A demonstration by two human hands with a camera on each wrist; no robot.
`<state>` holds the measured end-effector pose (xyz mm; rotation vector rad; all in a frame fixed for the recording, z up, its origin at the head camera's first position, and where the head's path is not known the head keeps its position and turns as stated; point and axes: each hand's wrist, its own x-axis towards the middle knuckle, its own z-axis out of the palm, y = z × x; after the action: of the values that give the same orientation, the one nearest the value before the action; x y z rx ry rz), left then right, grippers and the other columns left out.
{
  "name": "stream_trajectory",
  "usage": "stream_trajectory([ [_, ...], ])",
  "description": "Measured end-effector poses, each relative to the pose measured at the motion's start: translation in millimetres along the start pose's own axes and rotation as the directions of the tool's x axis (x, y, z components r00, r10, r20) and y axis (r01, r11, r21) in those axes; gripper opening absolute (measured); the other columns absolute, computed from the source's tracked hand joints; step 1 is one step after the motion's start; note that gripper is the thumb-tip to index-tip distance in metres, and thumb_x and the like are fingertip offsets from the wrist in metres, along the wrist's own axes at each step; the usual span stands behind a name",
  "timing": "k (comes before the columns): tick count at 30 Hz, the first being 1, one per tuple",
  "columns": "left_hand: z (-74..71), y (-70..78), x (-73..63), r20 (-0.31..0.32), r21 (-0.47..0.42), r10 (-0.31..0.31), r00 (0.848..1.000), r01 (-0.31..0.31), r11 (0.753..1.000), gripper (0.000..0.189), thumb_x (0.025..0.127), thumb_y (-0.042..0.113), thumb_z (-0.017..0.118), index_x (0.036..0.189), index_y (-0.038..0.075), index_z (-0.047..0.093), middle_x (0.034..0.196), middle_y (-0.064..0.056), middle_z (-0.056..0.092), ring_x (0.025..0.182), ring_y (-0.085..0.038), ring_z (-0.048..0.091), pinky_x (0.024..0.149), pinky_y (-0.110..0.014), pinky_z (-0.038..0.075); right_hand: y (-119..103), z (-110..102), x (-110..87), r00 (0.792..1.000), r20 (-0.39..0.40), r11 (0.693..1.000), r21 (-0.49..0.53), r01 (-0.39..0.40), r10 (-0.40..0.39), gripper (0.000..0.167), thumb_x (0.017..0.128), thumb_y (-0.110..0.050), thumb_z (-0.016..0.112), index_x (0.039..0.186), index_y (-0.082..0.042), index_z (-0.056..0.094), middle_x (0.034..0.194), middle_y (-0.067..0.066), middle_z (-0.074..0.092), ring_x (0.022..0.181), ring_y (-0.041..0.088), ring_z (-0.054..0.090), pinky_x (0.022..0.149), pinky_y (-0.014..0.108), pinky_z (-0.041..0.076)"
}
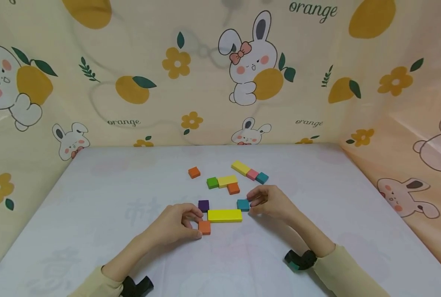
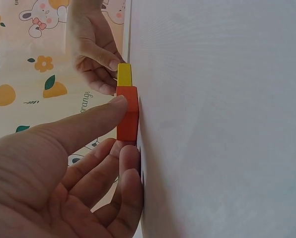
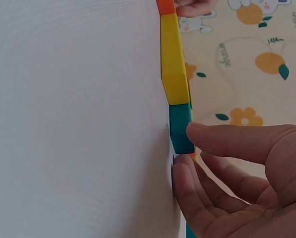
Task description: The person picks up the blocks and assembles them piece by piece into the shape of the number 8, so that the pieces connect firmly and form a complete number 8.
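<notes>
A long yellow block (image 1: pixel 225 215) lies flat on the white table in front of me. At its near left corner, my left hand (image 1: pixel 174 225) holds an orange block (image 1: pixel 204 227); the thumb presses on its side in the left wrist view, the fingers curled beside it. A purple block (image 1: pixel 203 206) sits at the far left corner, by the left fingertips. My right hand (image 1: pixel 272 202) holds a teal block (image 1: pixel 243 205) at the far right corner. The right wrist view has the thumb on one face of the teal block (image 3: pixel 181 128) and the fingertips at its end.
Farther back, a green block (image 1: pixel 212 182), a yellow block (image 1: pixel 227 181) and an orange block (image 1: pixel 233 188) touch. Behind them runs a slanted row of yellow (image 1: pixel 240 167), pink (image 1: pixel 252 174) and teal (image 1: pixel 262 177) blocks. Another orange block (image 1: pixel 194 172) lies alone. Printed cloth walls (image 1: pixel 205 95) surround the table.
</notes>
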<state>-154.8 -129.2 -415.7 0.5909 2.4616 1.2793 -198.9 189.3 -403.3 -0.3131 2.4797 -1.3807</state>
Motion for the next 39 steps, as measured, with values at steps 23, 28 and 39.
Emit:
stream_trajectory([
  [23,1.4,0.7,-2.1,-0.003,0.014,-0.004,1.0,0.004,1.0,0.041,0.078,0.02,0.085,0.113,0.011,0.065,0.101,0.005,0.07,0.073,-0.016,0.061,0.066,-0.029,0.051,25.5,-112.3,44.2,0.987,-0.021,0.985,-0.066,0.161,-0.162,0.036,0.084,-0.005,0.078,0.118,-0.005,0.068,0.12,0.02,0.064,0.097,0.03,0.062,0.083,0.032,0.052],
  [28,1.8,0.2,-0.9,0.002,0.013,-0.003,1.0,0.003,1.0,0.041,0.078,0.02,0.085,0.113,0.011,0.065,0.101,0.006,0.07,0.073,-0.016,0.061,0.067,-0.029,0.051,34.2,-119.1,66.7,0.987,0.104,0.988,-0.078,0.134,-0.126,0.041,0.084,-0.007,0.078,0.124,-0.009,0.066,0.123,0.014,0.064,0.096,0.03,0.061,0.09,0.042,0.044],
  [39,2.2,0.2,-1.5,-0.007,0.008,-0.003,1.0,0.004,1.0,0.041,0.078,0.021,0.085,0.113,0.012,0.066,0.1,0.007,0.07,0.073,-0.016,0.06,0.068,-0.029,0.051,49.4,-102.7,86.6,0.98,0.193,0.994,-0.096,0.06,-0.041,0.053,0.079,-0.006,0.082,0.129,-0.013,0.063,0.123,0.005,0.063,0.095,0.032,0.055,0.082,0.037,0.046],
])
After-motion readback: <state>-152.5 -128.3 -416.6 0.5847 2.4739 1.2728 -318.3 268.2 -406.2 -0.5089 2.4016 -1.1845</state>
